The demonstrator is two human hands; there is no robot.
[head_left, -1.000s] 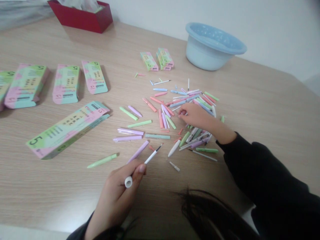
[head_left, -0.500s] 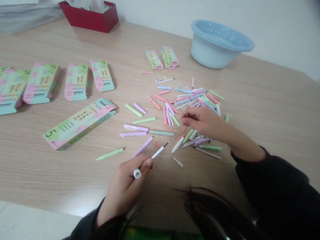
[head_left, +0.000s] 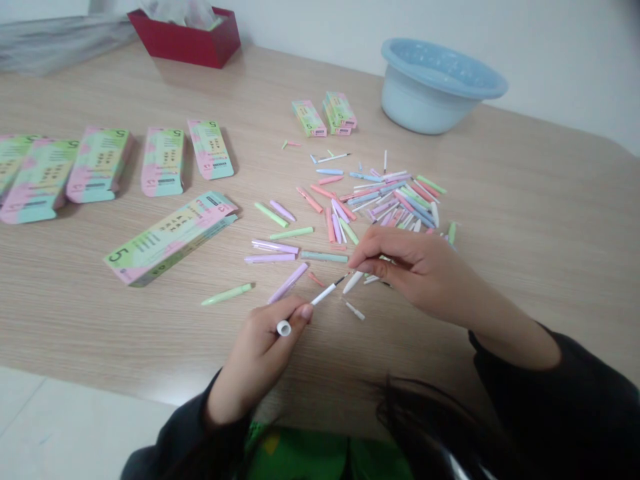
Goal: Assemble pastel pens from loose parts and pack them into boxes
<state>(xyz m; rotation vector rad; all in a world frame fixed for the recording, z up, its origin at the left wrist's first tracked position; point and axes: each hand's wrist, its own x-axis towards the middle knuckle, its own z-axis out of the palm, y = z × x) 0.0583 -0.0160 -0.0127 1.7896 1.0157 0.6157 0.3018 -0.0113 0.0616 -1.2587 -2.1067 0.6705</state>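
My left hand (head_left: 267, 350) is closed around a slim white pen refill (head_left: 326, 293), whose dark writing tip points up and to the right. A white open tube end (head_left: 284, 327) sticks out between the fingers of the same hand. My right hand (head_left: 400, 263) is closed in a pinch right at the refill's tip. A tiny red piece shows at its fingertips, mostly hidden by them. Just below lie a white tapered pen part (head_left: 353, 283) and a small white piece (head_left: 355, 309). Left of them are a small red piece (head_left: 316, 279) and a purple pen barrel (head_left: 288, 283).
A pile of pastel pen parts (head_left: 390, 193) spreads behind my right hand. Pen boxes (head_left: 165, 163) lie along the left, with one long box (head_left: 170, 240) nearer. Smaller boxes (head_left: 309, 119), a blue basin (head_left: 430, 100) and a red tissue box (head_left: 190, 43) stand farther back.
My right hand has come down and left from the pile to the refill's tip, with the tiny red piece in its fingers. The left hand still holds the refill, slightly raised.
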